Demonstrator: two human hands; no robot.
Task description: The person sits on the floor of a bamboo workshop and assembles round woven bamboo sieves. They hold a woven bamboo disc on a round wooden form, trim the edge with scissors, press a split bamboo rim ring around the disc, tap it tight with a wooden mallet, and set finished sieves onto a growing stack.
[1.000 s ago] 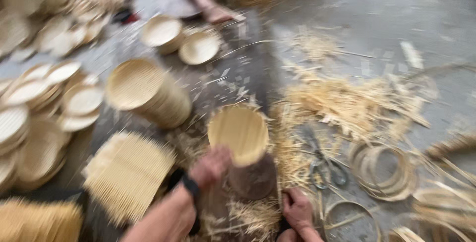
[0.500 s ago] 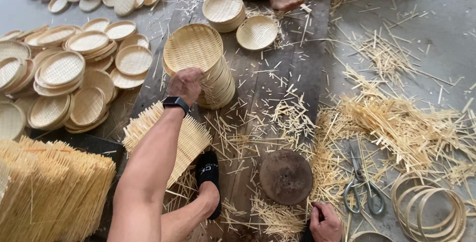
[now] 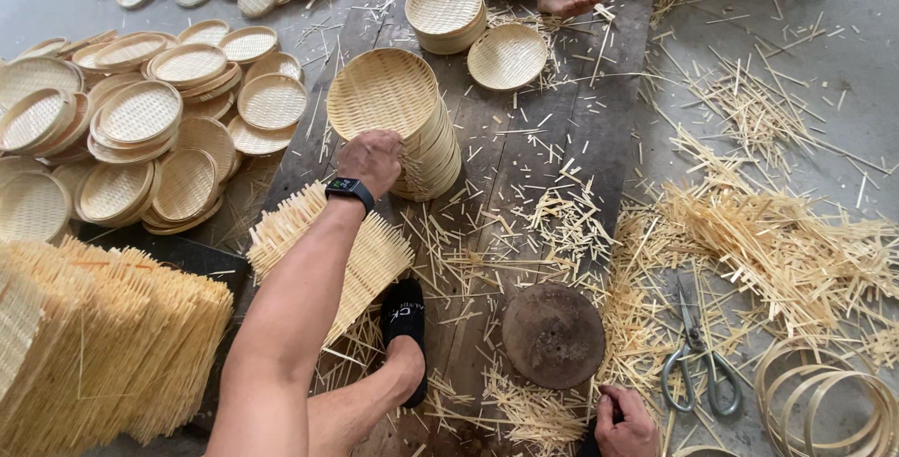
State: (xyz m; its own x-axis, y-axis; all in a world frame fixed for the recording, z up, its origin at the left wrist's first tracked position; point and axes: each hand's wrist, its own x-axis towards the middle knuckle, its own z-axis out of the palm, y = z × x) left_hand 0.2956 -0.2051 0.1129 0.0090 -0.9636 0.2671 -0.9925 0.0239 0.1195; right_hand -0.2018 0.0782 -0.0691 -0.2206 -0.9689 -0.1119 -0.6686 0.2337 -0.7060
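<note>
Left hand (image 3: 370, 161): fingers curled, gripping the rim of the leaning stack (image 3: 403, 120) of round woven bamboo trays, mid-board.
Right hand (image 3: 626, 424): fisted by the dark round block (image 3: 553, 335); contents unclear.
Floor: splintery strips (image 3: 777, 242), steel scissors (image 3: 698, 359).

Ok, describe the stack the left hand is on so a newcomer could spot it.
On the dark wooden board, find the leaning stack of round woven bamboo trays under the left hand. It is the tallest stack there, tilted, its top tray facing the camera.
</note>
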